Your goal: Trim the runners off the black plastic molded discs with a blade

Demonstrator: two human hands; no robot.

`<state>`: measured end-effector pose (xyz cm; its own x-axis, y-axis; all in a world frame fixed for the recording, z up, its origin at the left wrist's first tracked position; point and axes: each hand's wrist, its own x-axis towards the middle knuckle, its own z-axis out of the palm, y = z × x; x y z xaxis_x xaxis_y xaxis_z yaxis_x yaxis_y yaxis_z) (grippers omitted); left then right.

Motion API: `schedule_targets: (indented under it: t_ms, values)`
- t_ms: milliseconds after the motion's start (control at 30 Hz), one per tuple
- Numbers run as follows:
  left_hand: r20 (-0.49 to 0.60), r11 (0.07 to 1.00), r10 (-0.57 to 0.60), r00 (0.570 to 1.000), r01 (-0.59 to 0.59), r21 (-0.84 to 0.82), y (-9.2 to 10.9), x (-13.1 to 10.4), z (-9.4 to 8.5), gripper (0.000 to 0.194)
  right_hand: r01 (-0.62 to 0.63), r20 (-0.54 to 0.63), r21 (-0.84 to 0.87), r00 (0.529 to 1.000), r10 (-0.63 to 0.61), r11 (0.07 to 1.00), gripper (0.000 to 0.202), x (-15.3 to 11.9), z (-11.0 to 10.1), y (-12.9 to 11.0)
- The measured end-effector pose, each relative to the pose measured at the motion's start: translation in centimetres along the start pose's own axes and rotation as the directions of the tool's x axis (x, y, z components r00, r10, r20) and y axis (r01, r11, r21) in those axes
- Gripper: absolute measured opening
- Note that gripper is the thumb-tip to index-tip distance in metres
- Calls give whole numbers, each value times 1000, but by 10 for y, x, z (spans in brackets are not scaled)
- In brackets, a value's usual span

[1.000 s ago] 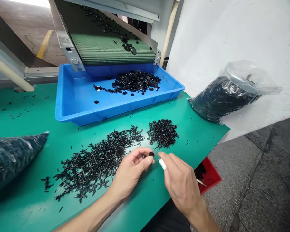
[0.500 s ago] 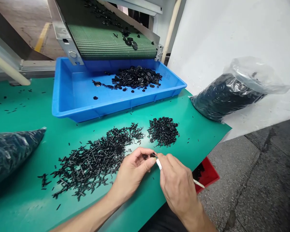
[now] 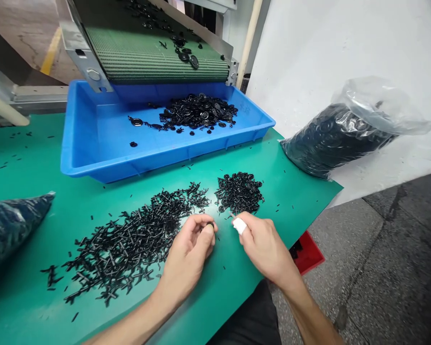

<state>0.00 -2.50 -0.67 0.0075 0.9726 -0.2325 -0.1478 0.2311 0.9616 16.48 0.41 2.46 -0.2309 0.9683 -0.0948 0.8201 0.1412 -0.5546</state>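
Note:
My left hand is closed in a pinch on a small round black plastic part, mostly hidden by the thumb and fingers. My right hand is wrapped round a slim tool with a thin metal tip. White wrapping shows at its thumb; whether it belongs to the thumb or the tool I cannot tell. A gap lies between the hands. Just beyond them is a pile of small black round parts. Left of my left hand spreads a long heap of thin black branching pieces.
A blue tray with black plastic parts stands under the end of a green conveyor belt. Filled plastic bags lie at the right and left. A red bin sits below the green table's right edge.
My right hand has drawn away from my left, taking the tool tip off the black part. The left hand has shifted slightly left, still pinching. The whole view has moved a little.

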Motion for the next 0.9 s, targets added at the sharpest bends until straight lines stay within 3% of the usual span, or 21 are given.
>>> schedule_targets:
  t_ms: [100, 267, 367, 500, 667, 800, 900]
  values:
    - [28, 994, -36, 999, 38, -104, -2, 1, -2, 15, 72, -74, -191, 993, -88, 979, 23, 12, 3, -13]
    - [60, 978, -16, 998, 28, -206, -1, 3, -3, 10, 86, -10, -438, 995, -101, 895, 24, 29, 7, -26]
    - [46, 988, -28, 999, 35, -149, 1, 4, -1, 16, 97, -70, -375, 989, -132, 922, 19, 24, 8, -23]
    - [59, 995, -46, 997, 51, -91, 2, 5, 0, 30, 139, -170, -157, 971, -166, 978, 16, 3, 7, -22]
    - [119, 985, -51, 992, 69, -159, 0, 5, -3, 30, 219, -130, -9, 967, -218, 976, 27, -22, 5, -29]
    - [101, 986, -52, 994, 67, -153, 0, 5, -4, 28, 270, -157, -101, 946, -284, 957, 43, -30, 6, -21]
    - [86, 989, -41, 995, 53, -141, 0, 5, -2, 28, 236, -240, -227, 927, -289, 945, 38, -33, 13, -14]
